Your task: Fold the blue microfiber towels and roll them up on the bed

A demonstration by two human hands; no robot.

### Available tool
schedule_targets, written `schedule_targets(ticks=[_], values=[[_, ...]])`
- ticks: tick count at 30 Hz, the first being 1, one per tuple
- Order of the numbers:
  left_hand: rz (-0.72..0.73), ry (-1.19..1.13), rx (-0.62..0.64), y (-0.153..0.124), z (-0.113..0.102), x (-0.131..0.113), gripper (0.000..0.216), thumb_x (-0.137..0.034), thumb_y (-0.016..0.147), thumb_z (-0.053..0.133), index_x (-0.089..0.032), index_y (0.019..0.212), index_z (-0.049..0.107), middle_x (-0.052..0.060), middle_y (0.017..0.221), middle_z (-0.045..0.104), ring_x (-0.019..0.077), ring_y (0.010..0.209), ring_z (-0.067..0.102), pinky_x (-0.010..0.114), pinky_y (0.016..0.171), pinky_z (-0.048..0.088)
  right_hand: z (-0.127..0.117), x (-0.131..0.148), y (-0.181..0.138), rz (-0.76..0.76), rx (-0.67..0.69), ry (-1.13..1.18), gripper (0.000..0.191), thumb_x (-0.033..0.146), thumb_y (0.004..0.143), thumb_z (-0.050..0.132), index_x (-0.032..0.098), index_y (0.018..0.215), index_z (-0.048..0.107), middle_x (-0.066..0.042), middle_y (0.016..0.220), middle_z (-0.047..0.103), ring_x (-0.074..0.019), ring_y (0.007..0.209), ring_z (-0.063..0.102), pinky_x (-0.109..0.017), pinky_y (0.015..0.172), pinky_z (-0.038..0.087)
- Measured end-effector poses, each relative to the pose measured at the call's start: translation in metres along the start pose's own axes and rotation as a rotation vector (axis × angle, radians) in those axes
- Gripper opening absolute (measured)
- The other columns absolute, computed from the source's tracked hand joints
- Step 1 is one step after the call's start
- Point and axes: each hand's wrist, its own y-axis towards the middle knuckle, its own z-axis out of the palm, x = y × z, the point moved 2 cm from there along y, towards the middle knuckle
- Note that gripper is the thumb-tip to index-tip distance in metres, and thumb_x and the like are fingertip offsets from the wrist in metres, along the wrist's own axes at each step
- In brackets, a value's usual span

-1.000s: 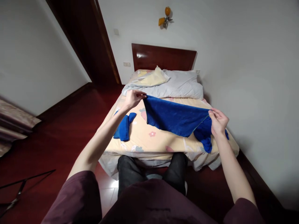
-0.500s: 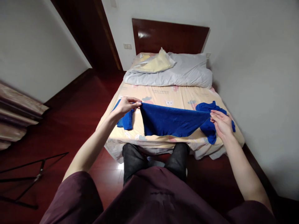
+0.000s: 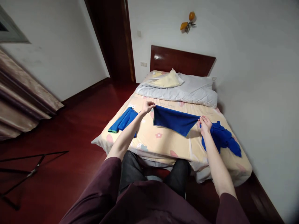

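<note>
A blue cloth (image 3: pixel 174 120) with a thin green edge hangs stretched between my two hands, above the bed. My left hand (image 3: pixel 148 107) pinches its upper left corner. At the upper right corner, my right hand (image 3: pixel 205 124) is closed on the fabric. Left of the held cloth, two rolled or folded blue cloths (image 3: pixel 123 120) lie side by side on the sheet, partly behind my left forearm. A crumpled heap of blue cloth (image 3: pixel 223 138) rests on the right of the bed, close to my right hand and partly covered by it.
The bed (image 3: pixel 161 146) has a pale yellow patterned sheet. At its head lie a grey-white quilt (image 3: pixel 198 91) and a pale yellow cloth (image 3: pixel 169 80), before a dark wooden headboard (image 3: pixel 182 62). Black stand legs (image 3: pixel 35 169) stand on the floor at left. A wall closes the right side.
My hands have reached further over the bed with the cloth and come closer together. The camera view has tilted up, showing a wall lamp and more of the folded cloths.
</note>
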Motion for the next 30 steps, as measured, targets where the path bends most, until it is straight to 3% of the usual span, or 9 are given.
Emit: schedule_targets(ticks=[4, 7, 10, 14, 17, 22, 30], values=[[0.213, 0.07, -0.039, -0.013, -0.006, 0.015, 0.02, -0.03, 0.083, 0.077, -0.014, 0.095, 0.077, 0.009, 0.094, 0.077, 0.0178, 0.086, 0.06, 0.032, 0.085, 0.046, -0.014, -0.023, -0.006, -0.132, 0.053, -0.077, 0.049, 0.053, 0.069, 0.085, 0.019, 0.097, 0.064, -0.002, 0.088, 0.072, -0.0141, 0.077, 0.067, -0.027, 0.072, 0.055], [0.22, 0.104, -0.016, -0.046, -0.005, 0.05, 0.017, -0.029, 0.084, 0.077, -0.015, 0.094, 0.077, 0.012, 0.098, 0.077, 0.0227, 0.094, 0.061, 0.035, 0.087, 0.046, -0.034, -0.056, -0.032, -0.136, 0.175, -0.236, 0.037, 0.049, 0.074, 0.084, 0.022, 0.092, 0.066, -0.006, 0.092, 0.074, -0.0182, 0.085, 0.067, -0.032, 0.083, 0.055], [0.082, 0.125, 0.031, -0.094, 0.003, 0.093, 0.016, -0.03, 0.083, 0.078, -0.016, 0.09, 0.077, 0.013, 0.095, 0.075, 0.0251, 0.097, 0.061, 0.037, 0.089, 0.048, -0.052, -0.102, -0.072, -0.041, 0.303, -0.379, 0.028, 0.043, 0.074, 0.083, 0.023, 0.083, 0.067, -0.007, 0.087, 0.075, -0.0217, 0.083, 0.067, -0.035, 0.083, 0.055], [-0.182, 0.093, 0.117, -0.159, 0.022, 0.15, 0.021, -0.034, 0.078, 0.08, -0.02, 0.093, 0.075, 0.006, 0.081, 0.071, 0.022, 0.089, 0.065, 0.036, 0.09, 0.051, -0.071, -0.166, -0.126, 0.289, 0.501, -0.57, 0.024, 0.037, 0.066, 0.081, 0.021, 0.069, 0.063, -0.003, 0.068, 0.07, -0.022, 0.073, 0.068, -0.036, 0.077, 0.057], [-0.342, 0.13, 0.131, -0.187, 0.036, 0.188, 0.03, -0.026, 0.069, 0.082, -0.016, 0.096, 0.074, 0.003, 0.071, 0.069, 0.0215, 0.077, 0.069, 0.035, 0.082, 0.054, -0.08, -0.193, -0.145, 0.387, 0.519, -0.588, 0.022, 0.033, 0.064, 0.08, 0.021, 0.07, 0.063, -0.001, 0.065, 0.069, -0.0208, 0.07, 0.07, -0.033, 0.074, 0.057], [-0.481, 0.124, 0.081, -0.188, 0.046, 0.227, 0.041, -0.026, 0.069, 0.081, -0.013, 0.107, 0.072, 0.007, 0.079, 0.075, 0.023, 0.08, 0.073, 0.034, 0.079, 0.056, -0.086, -0.21, -0.148, 0.475, 0.361, -0.498, 0.031, 0.033, 0.065, 0.082, 0.019, 0.088, 0.066, -0.007, 0.077, 0.077, -0.0173, 0.062, 0.068, -0.027, 0.061, 0.055], [-0.5, 0.055, 0.064, -0.183, 0.043, 0.244, 0.04, -0.035, 0.07, 0.079, -0.014, 0.104, 0.075, 0.008, 0.079, 0.076, 0.0239, 0.083, 0.075, 0.031, 0.075, 0.057, -0.087, -0.222, -0.152, 0.476, 0.25, -0.514, 0.025, 0.031, 0.065, 0.079, 0.019, 0.081, 0.064, -0.003, 0.071, 0.073, -0.0121, 0.051, 0.06, -0.019, 0.046, 0.046]])
